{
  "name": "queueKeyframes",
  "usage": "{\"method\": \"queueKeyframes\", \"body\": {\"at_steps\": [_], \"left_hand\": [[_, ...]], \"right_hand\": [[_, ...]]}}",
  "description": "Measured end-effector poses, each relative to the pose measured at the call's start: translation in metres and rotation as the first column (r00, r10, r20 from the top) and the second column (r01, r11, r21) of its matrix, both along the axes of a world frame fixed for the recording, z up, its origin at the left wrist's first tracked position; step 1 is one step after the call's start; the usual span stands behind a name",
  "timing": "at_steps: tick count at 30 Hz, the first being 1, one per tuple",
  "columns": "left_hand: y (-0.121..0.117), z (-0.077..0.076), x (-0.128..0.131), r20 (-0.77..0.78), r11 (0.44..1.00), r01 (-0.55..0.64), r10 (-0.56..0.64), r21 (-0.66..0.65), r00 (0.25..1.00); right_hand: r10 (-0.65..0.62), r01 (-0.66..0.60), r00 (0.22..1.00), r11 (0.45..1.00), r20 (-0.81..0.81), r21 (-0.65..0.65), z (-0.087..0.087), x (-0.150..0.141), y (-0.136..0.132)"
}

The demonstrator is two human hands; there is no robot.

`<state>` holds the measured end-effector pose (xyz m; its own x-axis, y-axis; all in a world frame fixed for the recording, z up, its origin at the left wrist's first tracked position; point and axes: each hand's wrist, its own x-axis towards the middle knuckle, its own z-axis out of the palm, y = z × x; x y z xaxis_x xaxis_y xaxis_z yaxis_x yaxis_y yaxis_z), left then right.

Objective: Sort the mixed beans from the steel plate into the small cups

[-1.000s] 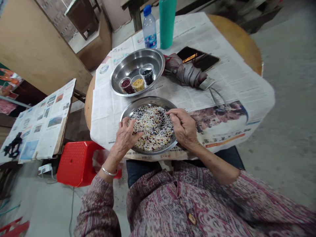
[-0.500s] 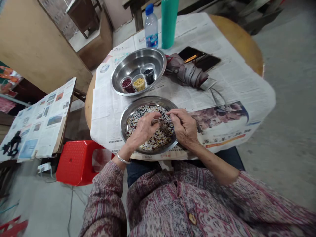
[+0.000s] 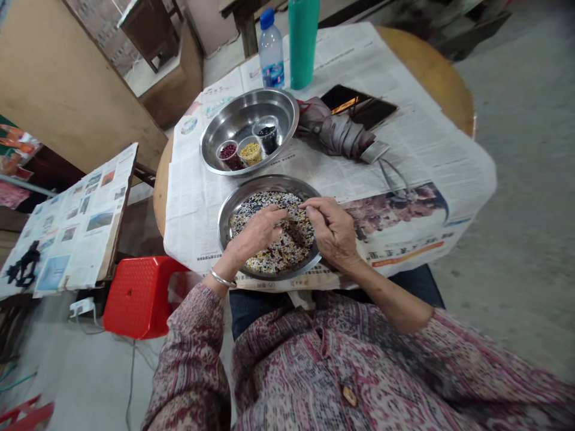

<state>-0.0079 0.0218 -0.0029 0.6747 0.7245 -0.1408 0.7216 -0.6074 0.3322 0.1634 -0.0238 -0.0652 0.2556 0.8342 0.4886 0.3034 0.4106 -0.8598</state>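
A shallow steel basin (image 3: 223, 224) near the table edge holds a spread of mixed grains and beans (image 3: 269, 254), white, yellow, black and dark red. Over its left part, my left hand (image 3: 257, 233) hovers with curved fingers, the thumb a little apart from the fingertips. My right hand (image 3: 336, 234) is at the basin's right rim, thumb and forefinger pinched together over the grains; whatever lies between them is too small to make out. Behind stands a wider steel bowl (image 3: 233, 111) with three clear cups: dark red beans (image 3: 228, 151), yellow beans (image 3: 250, 154) and black beans (image 3: 268, 139).
Newspaper (image 3: 458, 161) covers the round table. A water bottle (image 3: 272, 57), a green bottle (image 3: 303, 48), a folded umbrella (image 3: 341, 134) and a dark phone (image 3: 377, 112) lie or stand beyond the bowls. A red stool (image 3: 135, 293) stands left on the floor.
My left hand has shifted slightly left and its thumb and fingertips have come closer together. My right hand keeps its pinch at nearly the same place. The view has moved a little.
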Motion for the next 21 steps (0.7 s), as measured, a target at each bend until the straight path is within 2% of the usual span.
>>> {"method": "queueKeyframes", "body": {"at_steps": [4,8,11,13,16,21], "left_hand": [[-0.019,0.015,-0.027,-0.022,0.997,-0.075,0.075,0.008,0.997],[-0.047,0.036,-0.049,-0.010,0.997,-0.055,0.055,-0.050,0.998],[-0.060,0.046,-0.054,-0.061,0.996,-0.033,0.028,-0.082,0.998],[-0.063,0.045,-0.051,-0.110,0.989,-0.002,-0.014,-0.146,0.994],[-0.062,0.033,-0.042,-0.135,0.980,0.026,-0.053,-0.196,0.989],[-0.050,0.009,-0.024,-0.068,0.994,-0.078,0.073,-0.074,0.995]], "right_hand": [[0.002,-0.002,1.000,1.000,0.000,0.002,0.001,0.000,0.000],[0.006,-0.006,1.000,1.000,-0.001,0.008,0.000,-0.001,0.000],[0.011,-0.011,1.000,1.000,-0.002,0.005,0.000,0.000,-0.001],[0.012,-0.012,1.000,1.000,0.004,-0.001,-0.001,0.000,-0.001],[0.005,-0.005,1.000,1.000,0.016,0.000,-0.002,0.000,-0.001],[-0.004,0.003,1.000,1.000,0.012,0.010,-0.003,-0.001,0.000]]}}
